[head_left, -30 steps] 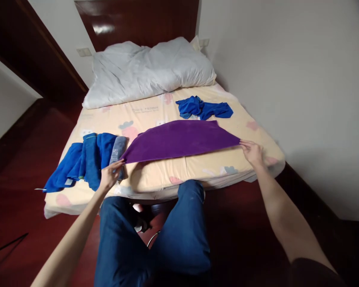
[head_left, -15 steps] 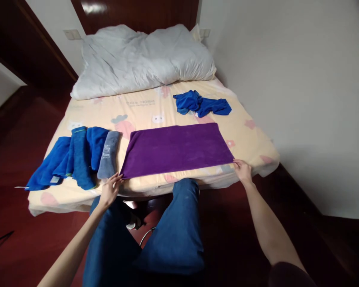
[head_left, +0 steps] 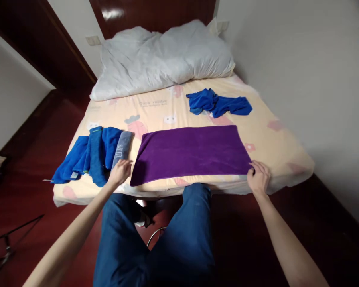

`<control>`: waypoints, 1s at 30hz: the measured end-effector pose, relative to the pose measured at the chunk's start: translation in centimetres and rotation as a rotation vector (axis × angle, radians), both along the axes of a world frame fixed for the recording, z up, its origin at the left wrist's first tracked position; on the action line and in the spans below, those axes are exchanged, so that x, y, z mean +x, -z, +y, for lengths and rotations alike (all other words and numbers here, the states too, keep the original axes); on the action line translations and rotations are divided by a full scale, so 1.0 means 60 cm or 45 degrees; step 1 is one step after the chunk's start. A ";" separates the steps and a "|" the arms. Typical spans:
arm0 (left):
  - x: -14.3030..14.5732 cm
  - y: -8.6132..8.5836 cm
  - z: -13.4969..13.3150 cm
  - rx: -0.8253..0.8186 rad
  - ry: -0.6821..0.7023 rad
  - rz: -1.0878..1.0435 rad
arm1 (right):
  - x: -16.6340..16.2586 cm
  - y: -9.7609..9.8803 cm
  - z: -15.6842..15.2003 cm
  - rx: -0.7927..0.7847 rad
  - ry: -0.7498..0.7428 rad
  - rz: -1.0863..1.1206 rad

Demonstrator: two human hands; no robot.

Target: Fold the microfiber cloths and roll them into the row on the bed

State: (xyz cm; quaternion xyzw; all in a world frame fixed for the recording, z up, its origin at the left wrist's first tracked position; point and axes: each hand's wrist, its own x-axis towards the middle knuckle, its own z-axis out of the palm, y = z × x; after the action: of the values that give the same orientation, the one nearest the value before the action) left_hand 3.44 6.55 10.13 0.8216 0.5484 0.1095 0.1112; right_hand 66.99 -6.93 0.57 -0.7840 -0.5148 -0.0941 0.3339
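Note:
A purple towel [head_left: 193, 153] lies spread flat near the front edge of the bed [head_left: 275, 139]. My left hand [head_left: 119, 172] rests at the towel's left edge close to its near corner, with its fingers curled against the cloth. My right hand [head_left: 259, 175] is at the near right corner, fingers bent and pinched on the towel's edge. Just left of my left hand lies a folded grey towel [head_left: 122, 146] next to several folded blue towels [head_left: 89, 155].
A crumpled blue towel [head_left: 218, 103] lies farther back on the right of the bed. A white duvet [head_left: 164, 59] is heaped at the head end. A white wall runs along the right. Dark red floor surrounds the bed, and my knees in blue jeans [head_left: 179, 231] are against its front edge.
The purple towel, held lifted a second ago, now lies flat on the bed. Both hands came down with it to its near corners. The view has shifted slightly.

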 end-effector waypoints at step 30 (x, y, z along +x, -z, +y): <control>0.108 0.132 0.428 -0.251 -0.625 -0.279 | -0.096 0.051 0.031 -0.346 0.033 0.095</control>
State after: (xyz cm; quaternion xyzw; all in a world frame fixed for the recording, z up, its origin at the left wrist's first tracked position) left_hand 9.91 32.22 2.22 0.6329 0.7235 0.1672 0.2194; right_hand 61.23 -5.06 -2.51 -0.8315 -0.5000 0.0014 0.2421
